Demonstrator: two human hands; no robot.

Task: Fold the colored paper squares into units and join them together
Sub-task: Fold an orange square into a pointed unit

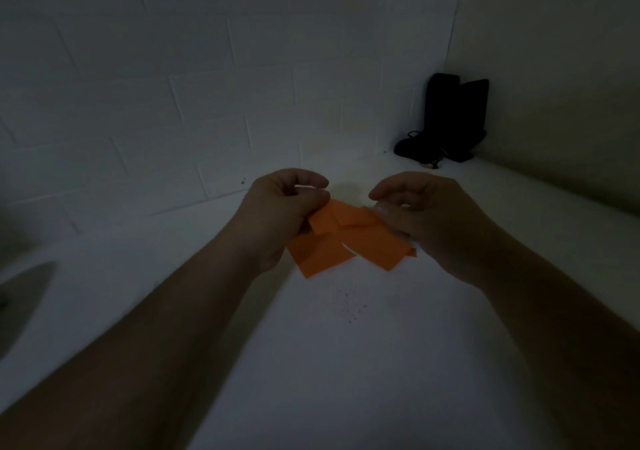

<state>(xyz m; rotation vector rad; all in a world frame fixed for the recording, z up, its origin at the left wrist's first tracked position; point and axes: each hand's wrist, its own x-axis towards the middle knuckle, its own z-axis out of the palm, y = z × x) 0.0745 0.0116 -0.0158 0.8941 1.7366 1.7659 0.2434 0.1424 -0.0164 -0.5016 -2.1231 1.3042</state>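
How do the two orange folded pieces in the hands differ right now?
The left orange piece is held by the left hand; the right orange piece by the right hand. The left piece's lower corner hangs slightly lower than the right piece's. The left piece's upper flap overlaps the right piece at the middle. Both are orange, folded, and held above the white surface.

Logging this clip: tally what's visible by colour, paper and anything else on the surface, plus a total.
Orange folded paper pieces: 2, left piece gripped by the left hand, right piece gripped by the right hand, overlapping in the middle.
Black items: 1 cluster in the far corner; too dark to separate.
Total: 3
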